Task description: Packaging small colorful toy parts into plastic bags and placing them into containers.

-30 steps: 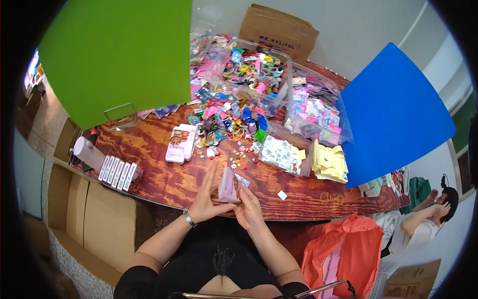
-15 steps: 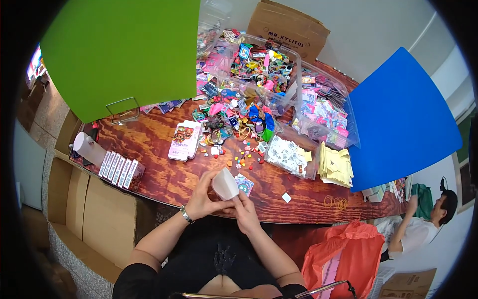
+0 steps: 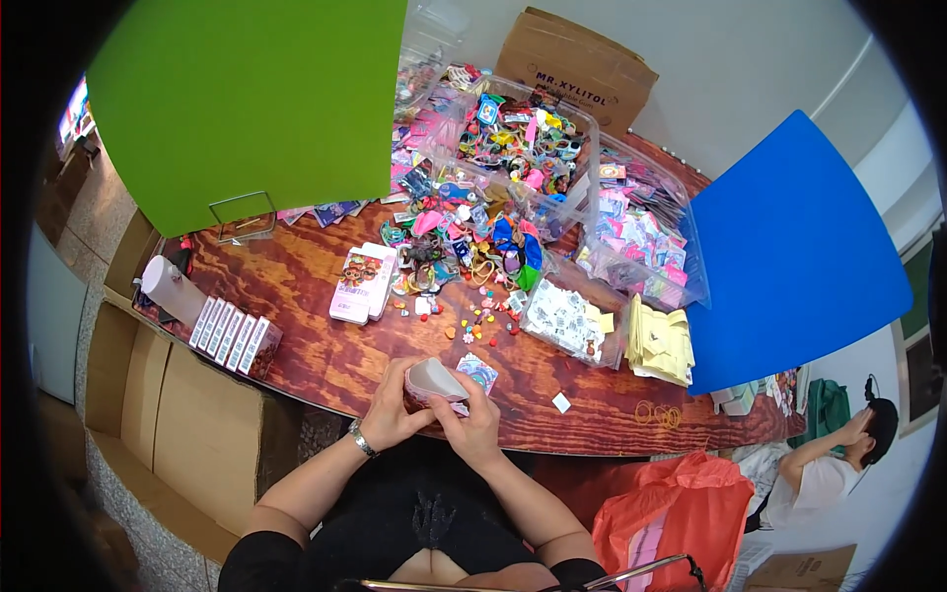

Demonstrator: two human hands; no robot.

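One small pink-and-white card box (image 3: 434, 380), open at its upper end so that the pale inside shows, is held above the near edge of a glossy red-brown wood-grain table (image 3: 301, 316). The bare left hand (image 3: 395, 409) grips its left side, fingers curved around it, a silver metal band (image 3: 362, 438) on the wrist. The bare right hand (image 3: 472, 424) closes on the other side, thumb and fingers pinching the card. Any print on the outer wall is too small to read.

Just beyond lies a small multicoloured square picture card (image 3: 478, 372), near a scatter of bright little charms (image 3: 480, 318). To the left, a stack of flat pink-and-white printed cartons (image 3: 362, 283) shows a picture and a line of lettering; farther left, a row of slim white boxes (image 3: 234, 337) bears dark barcode-like marks on its narrow sides.

To the right sit a clear plastic tray of white packets (image 3: 564, 318) with dark print too fine to make out, a bundle of yellow paper envelopes (image 3: 659, 340), a small white square (image 3: 561, 403) and thin yellow rubber bands (image 3: 658, 414). At the back, a brown cardboard carton (image 3: 577, 74) carries bold dark capitals across its front. A red plastic bag (image 3: 710, 508) hangs below the table's right side, near another person (image 3: 819, 479) in a white top.
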